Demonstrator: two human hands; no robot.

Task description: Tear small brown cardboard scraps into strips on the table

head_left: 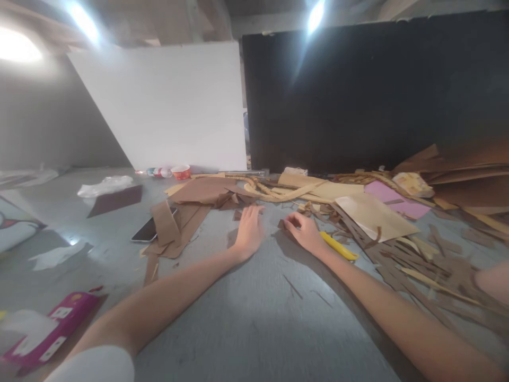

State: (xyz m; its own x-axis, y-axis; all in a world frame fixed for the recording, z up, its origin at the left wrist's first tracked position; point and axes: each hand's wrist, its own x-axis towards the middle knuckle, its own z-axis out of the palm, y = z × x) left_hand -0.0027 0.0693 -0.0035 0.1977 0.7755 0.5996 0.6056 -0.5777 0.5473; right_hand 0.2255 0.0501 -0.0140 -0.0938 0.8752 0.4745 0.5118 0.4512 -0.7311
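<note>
- At the middle of the desk (254,318), the right hand (305,231) is nearly closed, fingers curled, with a small brown piece (281,224) pinched between thumb and fingertip.
- The left hand (250,232) is mostly open, palm down and fingers extended forward; its underside is hidden, so any contact there cannot be confirmed.
- Both forearms reach forward and inward from the lower corners; the hands are near each other, not touching.
- A yellow-handled tool (339,246) lies just beside the right wrist.
- Brown sheets (204,191) lie beyond the left hand; paper scraps (336,225) lie beyond the right.
</note>
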